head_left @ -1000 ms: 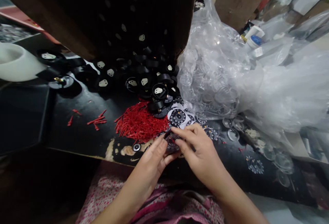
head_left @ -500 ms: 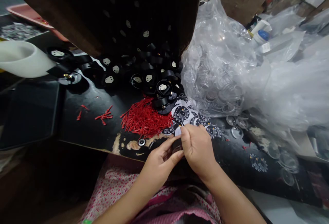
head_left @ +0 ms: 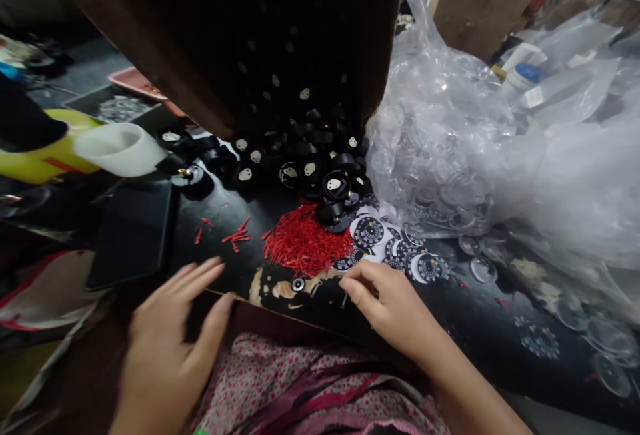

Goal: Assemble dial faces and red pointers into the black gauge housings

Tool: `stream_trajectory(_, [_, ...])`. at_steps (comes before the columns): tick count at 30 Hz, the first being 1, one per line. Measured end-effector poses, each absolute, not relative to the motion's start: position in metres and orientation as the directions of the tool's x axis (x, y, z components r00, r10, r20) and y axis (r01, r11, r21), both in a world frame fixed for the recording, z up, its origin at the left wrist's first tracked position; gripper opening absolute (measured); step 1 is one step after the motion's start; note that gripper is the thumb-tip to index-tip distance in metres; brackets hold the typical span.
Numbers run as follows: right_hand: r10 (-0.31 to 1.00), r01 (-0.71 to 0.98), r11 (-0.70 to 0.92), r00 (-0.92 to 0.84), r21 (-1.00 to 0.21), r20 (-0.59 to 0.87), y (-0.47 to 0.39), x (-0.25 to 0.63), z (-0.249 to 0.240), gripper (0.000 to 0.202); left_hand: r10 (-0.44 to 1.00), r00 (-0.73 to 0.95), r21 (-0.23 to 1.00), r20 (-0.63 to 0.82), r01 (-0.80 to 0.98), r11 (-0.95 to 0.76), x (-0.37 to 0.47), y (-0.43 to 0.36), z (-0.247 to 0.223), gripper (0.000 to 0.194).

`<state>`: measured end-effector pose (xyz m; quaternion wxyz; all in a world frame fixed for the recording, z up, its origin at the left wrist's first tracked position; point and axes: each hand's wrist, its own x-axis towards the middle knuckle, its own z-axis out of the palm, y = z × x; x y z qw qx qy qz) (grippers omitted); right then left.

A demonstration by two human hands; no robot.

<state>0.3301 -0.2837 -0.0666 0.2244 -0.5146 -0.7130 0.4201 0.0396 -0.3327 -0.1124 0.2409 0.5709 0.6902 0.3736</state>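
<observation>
My left hand point(head_left: 175, 338) is over the table's front edge at the left, fingers stretched out and thumb apart, with nothing in it. At the front of the table my right hand point(head_left: 387, 298) has thumb and forefinger pinched. A small thin thing seems to show under its fingertips, too small to name. Just beyond that hand lie printed black-and-white dial discs point(head_left: 369, 231), overlapping. Left of them is a heap of red pointers point(head_left: 305, 240). A small ring-shaped part point(head_left: 299, 284) rests on the worn edge, between the hands.
Black round housings point(head_left: 336, 184) spill from a large dark container point(head_left: 240, 35) at the back. A plastic bag of clear round covers point(head_left: 435, 175) stands right. A dark flat box point(head_left: 133, 232), a white cup point(head_left: 120, 148) and a few loose red pointers point(head_left: 237, 235) are left.
My hands have parted. The left swung left and opened; the dark piece between them is out of sight. The right stayed near the dials, its fist now a pinch. The view shifted left.
</observation>
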Motion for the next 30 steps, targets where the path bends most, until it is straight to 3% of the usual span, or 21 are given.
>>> stream_trajectory(4, [0.910, 0.593, 0.167, -0.399, -0.787, -0.108, -0.286, 0.324, -0.061, 0.019, 0.986, -0.024, 0.833, 0.163, 0.539, -0.125, 0.114, -0.242, -0.081, 0.039])
stream_trajectory(7, [0.925, 0.617, 0.130, -0.356, -0.776, -0.129, -0.290, 0.331, -0.063, 0.021, 0.972, 0.049, 0.648, 0.229, 0.738, -0.189, 0.149, -0.186, -0.070, 0.059])
stream_trajectory(10, [0.925, 0.609, 0.093, -0.345, -0.788, -0.158, -0.294, 0.337, -0.067, 0.022, 0.969, 0.076, 0.573, 0.237, 0.795, -0.202, 0.158, -0.161, -0.071, 0.055])
stream_trajectory(13, [0.931, 0.567, 0.057, -0.327, -0.822, -0.161, -0.294, 0.341, -0.071, 0.021, 0.958, 0.090, 0.591, 0.271, 0.770, -0.240, 0.154, -0.170, -0.072, 0.048])
stream_trajectory(16, [0.959, 0.416, -0.036, -0.240, -0.909, -0.148, -0.291, 0.343, -0.073, 0.024, 0.934, 0.102, 0.743, 0.343, 0.578, -0.337, 0.150, -0.211, -0.070, 0.053])
stream_trajectory(19, [0.964, 0.360, -0.048, -0.228, -0.932, -0.138, -0.289, 0.342, -0.070, 0.027, 0.974, 0.193, 0.950, 0.122, 0.262, -0.171, 0.153, -0.265, -0.076, 0.042])
stream_trajectory(22, [0.935, 0.451, -0.005, -0.315, -0.892, -0.165, -0.290, 0.340, -0.066, 0.021, 0.968, 0.191, 0.984, -0.161, 0.100, 0.144, 0.157, -0.304, -0.094, 0.038])
stream_trajectory(26, [0.901, 0.525, 0.016, -0.377, -0.851, -0.215, -0.293, 0.355, -0.062, 0.026, 0.887, 0.185, 0.882, -0.422, -0.140, 0.449, 0.160, -0.320, -0.114, 0.038])
stream_trajectory(30, [0.982, 0.762, 0.004, -0.125, -0.648, -0.142, -0.293, 0.396, -0.060, 0.029, 0.786, 0.230, 0.665, -0.574, -0.429, 0.611, 0.160, -0.322, -0.113, 0.036])
